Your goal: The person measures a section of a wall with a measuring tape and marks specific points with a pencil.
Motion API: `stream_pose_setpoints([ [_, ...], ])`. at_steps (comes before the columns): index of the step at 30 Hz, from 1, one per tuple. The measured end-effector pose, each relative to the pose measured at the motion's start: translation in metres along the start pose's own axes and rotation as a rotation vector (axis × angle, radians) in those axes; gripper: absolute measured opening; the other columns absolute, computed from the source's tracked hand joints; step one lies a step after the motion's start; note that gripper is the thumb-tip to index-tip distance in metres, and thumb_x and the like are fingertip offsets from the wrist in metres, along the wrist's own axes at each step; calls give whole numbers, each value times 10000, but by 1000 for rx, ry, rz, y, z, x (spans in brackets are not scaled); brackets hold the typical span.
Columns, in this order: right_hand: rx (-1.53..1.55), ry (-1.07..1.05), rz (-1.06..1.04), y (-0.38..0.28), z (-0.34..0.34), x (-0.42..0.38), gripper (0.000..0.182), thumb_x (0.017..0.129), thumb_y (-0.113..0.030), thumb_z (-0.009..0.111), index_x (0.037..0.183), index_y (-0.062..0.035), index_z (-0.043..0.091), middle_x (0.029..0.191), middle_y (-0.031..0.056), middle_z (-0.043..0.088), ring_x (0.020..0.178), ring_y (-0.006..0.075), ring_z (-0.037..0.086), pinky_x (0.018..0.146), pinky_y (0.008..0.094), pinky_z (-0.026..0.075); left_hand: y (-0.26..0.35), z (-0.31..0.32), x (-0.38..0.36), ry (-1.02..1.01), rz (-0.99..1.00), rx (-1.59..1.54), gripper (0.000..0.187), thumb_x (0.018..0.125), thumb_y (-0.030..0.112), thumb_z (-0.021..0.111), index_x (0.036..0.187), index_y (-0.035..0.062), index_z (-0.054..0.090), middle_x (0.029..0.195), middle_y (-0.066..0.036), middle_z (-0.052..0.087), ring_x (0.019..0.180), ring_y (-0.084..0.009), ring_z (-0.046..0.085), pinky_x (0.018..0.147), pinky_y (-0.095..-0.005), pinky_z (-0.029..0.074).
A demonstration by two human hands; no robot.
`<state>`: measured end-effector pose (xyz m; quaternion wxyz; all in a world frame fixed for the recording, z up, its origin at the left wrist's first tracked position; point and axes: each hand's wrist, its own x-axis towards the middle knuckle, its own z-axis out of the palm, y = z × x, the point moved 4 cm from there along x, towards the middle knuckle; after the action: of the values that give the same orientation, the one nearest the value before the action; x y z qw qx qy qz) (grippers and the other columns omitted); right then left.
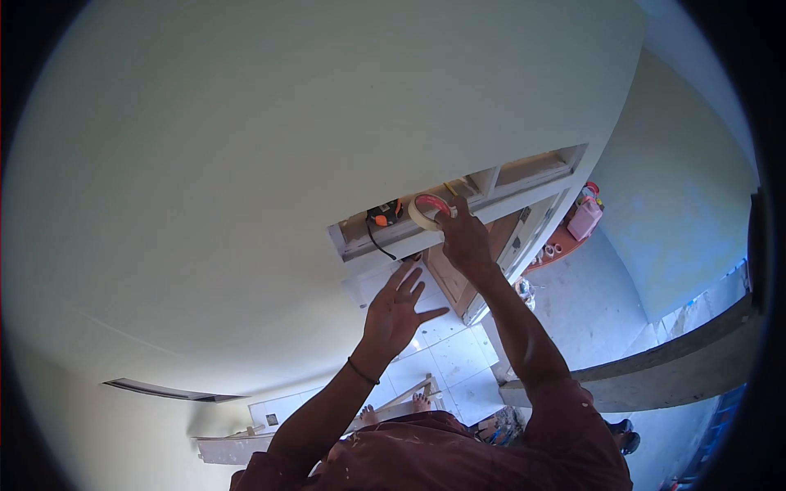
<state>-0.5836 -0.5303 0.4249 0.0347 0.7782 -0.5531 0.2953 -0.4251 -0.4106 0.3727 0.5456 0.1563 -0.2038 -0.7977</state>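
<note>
My right hand [468, 241] grips a roll of masking tape [419, 214] with a pinkish-red inner core, up at the transom opening over a door. Lower and to the left, my left hand [393, 315] is spread open with nothing in it, just below the wooden frame [417, 242]. A black and orange tape measure [385, 214] sits in the left compartment of the opening. Its black strap [377, 241] hangs down over the frame.
Below is a partly open wooden door [458, 278] over a tiled floor [458, 360]. My bare feet stand on a narrow plank. At right are an orange table [565, 241] bearing a pink container [584, 219] and a curved concrete ledge [655, 368]. A pale wall [246, 164] fills the left.
</note>
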Motion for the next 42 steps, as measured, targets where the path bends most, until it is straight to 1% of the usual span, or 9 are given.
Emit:
stream_pose_setpoints([
  [6,-233,97,-187,23,62,52,330,863,-65,669,1186,-115,716,1194,175,581,864,333,711,792,467,573,-9,-91,-103,169,-47,85,742,1013,330,544,1661,97,269,1741,-201,61,1621,-390,-71,1142,-854,249],
  [15,-185,189,-274,-29,70,23,418,852,-105,697,1267,-53,686,1315,213,586,1265,403,562,948,539,483,-7,-214,-312,795,232,-54,800,872,242,515,1635,110,317,1699,-214,186,1610,-419,56,1100,-900,236],
  [21,-170,-135,-252,-80,79,55,528,900,-157,687,1407,-41,599,1395,247,576,1351,461,504,1114,614,381,1,-204,-300,677,281,-18,745,915,213,515,1632,120,336,1693,-197,230,1615,-412,53,1107,-862,297],
  [26,-245,-43,-332,-70,106,70,509,894,-146,687,1389,-49,619,1402,244,601,1330,453,545,1119,634,363,17,-170,-278,583,307,141,581,1030,216,449,1596,98,404,1648,-176,350,1578,-405,215,1099,-813,376],
  [31,-191,11,-426,-67,95,60,507,893,-156,697,1381,-45,618,1361,194,615,1318,421,534,1143,647,335,21,-146,-272,645,204,381,685,928,179,575,1581,55,412,1604,-176,457,1527,-363,378,1194,-581,359],
  [35,-153,17,-450,-98,44,-18,548,916,-262,728,1400,-51,582,1300,167,578,1299,402,499,1166,685,303,32,-134,-251,419,144,668,682,985,189,609,1605,49,362,1671,-172,367,1578,-332,302,1238,-557,323],
  [37,-64,-135,-428,-123,32,-71,700,886,-331,789,1461,-41,515,1364,181,520,1322,432,461,1158,675,291,41,-109,-233,424,177,918,781,944,159,678,1622,25,316,1666,-195,369,1582,-351,291,1246,-562,300],
  [39,374,-517,-289,-139,41,-121,762,922,-417,754,1480,19,473,1286,220,529,1177,429,594,1034,547,496,50,-76,-213,347,199,1211,940,898,175,788,1639,-12,241,1674,-238,330,1601,-381,232,1268,-524,267],
  [42,677,-822,-192,-172,51,-183,649,910,-398,755,1394,-16,552,1174,199,581,1032,401,657,913,491,546,48,-62,-186,123,31,1553,1021,891,330,829,1655,11,232,1584,-272,446,1478,-376,458,1198,-476,389],
])
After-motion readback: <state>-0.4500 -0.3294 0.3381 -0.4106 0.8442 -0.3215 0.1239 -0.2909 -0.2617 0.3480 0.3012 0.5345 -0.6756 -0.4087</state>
